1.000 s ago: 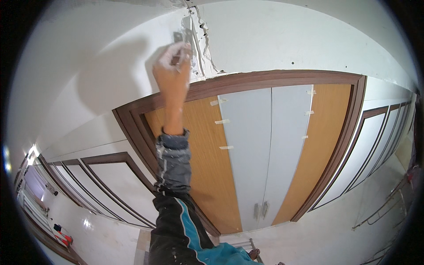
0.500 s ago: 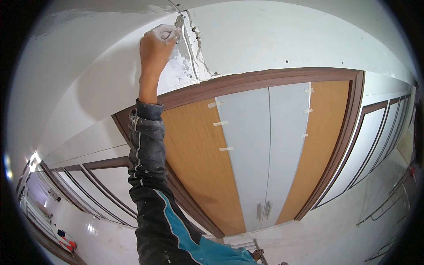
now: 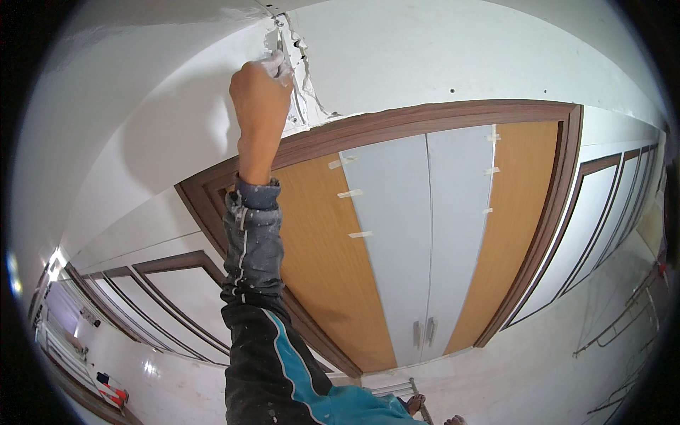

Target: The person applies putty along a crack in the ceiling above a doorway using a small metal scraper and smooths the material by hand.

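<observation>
the left hand [image 3: 261,86] is raised high, near the upper corner of the wall, and its fingers are closed around a thin greyish tool [image 3: 279,44]. only a narrow part of this tool comes out above the fingers; the rest is covered by the fist, so its full shape i cannot tell. the whitish fingertips are turned toward the wall, therefore it is hard to see how each finger presses. the tool is just beside a rough crack [image 3: 306,81] with dark holes; whether its edge touches the wall, i cannot tell.

the dark sleeve [image 3: 255,248], which has light spots, hides a part of the brown door frame [image 3: 425,117] and of the orange wood panel [image 3: 326,255]. to the right of this panel are two grey doors [image 3: 397,227], with pieces of pale tape [image 3: 350,193] along the outer edges. at the lower border the teal clothing [image 3: 361,407] is cut off; beside it only some bars of a metal ladder [image 3: 404,388] can be seen, and the dark shape [image 3: 416,404] there is perhaps a foot. the red-orange object [image 3: 113,393] at far left is too small to name. about the right hand i cannot tell, because it is outside the view.
</observation>
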Action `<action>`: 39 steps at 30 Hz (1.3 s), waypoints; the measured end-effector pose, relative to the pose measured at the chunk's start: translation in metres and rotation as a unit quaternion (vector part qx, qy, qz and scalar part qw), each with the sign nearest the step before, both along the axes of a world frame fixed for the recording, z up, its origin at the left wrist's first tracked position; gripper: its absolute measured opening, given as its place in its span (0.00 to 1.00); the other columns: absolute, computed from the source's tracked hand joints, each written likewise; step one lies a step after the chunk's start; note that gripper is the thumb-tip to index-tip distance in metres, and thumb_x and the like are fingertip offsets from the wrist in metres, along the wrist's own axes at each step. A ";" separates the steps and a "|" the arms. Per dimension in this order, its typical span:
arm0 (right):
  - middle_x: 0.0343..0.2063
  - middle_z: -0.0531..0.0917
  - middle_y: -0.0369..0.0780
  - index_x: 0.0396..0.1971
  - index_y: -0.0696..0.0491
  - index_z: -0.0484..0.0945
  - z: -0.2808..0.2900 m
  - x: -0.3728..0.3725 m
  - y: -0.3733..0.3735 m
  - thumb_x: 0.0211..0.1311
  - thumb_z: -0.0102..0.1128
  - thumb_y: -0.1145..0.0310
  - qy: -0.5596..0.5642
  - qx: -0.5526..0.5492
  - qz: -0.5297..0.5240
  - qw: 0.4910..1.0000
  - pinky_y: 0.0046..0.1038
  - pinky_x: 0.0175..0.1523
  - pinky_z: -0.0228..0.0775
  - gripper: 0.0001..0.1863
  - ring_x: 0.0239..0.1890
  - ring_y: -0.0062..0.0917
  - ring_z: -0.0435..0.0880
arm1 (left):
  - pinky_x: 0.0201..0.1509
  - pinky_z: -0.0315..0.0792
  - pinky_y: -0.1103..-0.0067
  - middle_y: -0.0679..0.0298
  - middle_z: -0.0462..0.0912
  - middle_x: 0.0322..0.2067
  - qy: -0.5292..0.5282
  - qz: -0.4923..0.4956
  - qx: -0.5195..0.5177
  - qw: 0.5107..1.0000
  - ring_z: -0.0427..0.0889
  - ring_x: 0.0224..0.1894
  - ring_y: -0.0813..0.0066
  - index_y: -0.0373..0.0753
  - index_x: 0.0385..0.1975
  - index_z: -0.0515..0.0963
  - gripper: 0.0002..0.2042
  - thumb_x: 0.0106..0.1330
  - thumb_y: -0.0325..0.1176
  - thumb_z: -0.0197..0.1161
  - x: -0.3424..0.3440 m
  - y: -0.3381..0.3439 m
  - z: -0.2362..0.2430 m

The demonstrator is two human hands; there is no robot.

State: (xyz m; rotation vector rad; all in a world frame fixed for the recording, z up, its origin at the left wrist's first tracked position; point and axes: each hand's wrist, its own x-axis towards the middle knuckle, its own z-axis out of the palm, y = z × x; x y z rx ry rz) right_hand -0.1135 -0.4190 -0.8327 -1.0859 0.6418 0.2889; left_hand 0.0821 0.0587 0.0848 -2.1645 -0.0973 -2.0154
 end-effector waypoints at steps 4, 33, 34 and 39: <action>0.37 0.79 0.36 0.53 0.48 0.74 0.012 0.001 0.004 0.46 0.71 0.62 0.006 0.032 -0.002 0.999 0.34 0.36 0.76 0.29 0.38 0.23 0.78 | 0.34 0.74 0.67 0.44 0.81 0.26 -0.007 -0.011 -0.024 1.000 0.82 0.29 0.48 0.31 0.40 0.84 0.12 0.61 0.31 0.63 -0.009 -0.004 -0.014; 0.31 0.79 0.36 0.52 0.49 0.75 0.006 0.003 0.000 0.47 0.69 0.71 0.014 -0.005 0.002 1.000 0.34 0.30 0.77 0.27 0.30 0.26 0.78 | 0.40 0.74 0.74 0.48 0.85 0.31 0.024 -0.064 -0.119 0.991 0.85 0.30 0.58 0.32 0.44 0.83 0.13 0.63 0.31 0.64 -0.018 -0.003 -0.098; 0.31 0.79 0.36 0.52 0.49 0.75 0.012 0.003 0.003 0.47 0.69 0.71 0.018 -0.007 0.005 1.000 0.34 0.30 0.77 0.27 0.30 0.26 0.78 | 0.40 0.74 0.74 0.48 0.85 0.31 0.027 -0.061 -0.121 0.990 0.85 0.30 0.58 0.32 0.44 0.83 0.13 0.63 0.31 0.64 -0.019 -0.005 -0.103; 0.33 0.80 0.36 0.51 0.50 0.76 0.007 0.009 0.003 0.46 0.69 0.68 0.004 0.049 -0.020 0.999 0.35 0.34 0.78 0.28 0.32 0.25 0.78 | 0.32 0.71 0.75 0.46 0.79 0.22 0.167 -0.090 -0.184 0.965 0.79 0.22 0.71 0.36 0.46 0.82 0.13 0.62 0.31 0.64 -0.026 -0.011 -0.116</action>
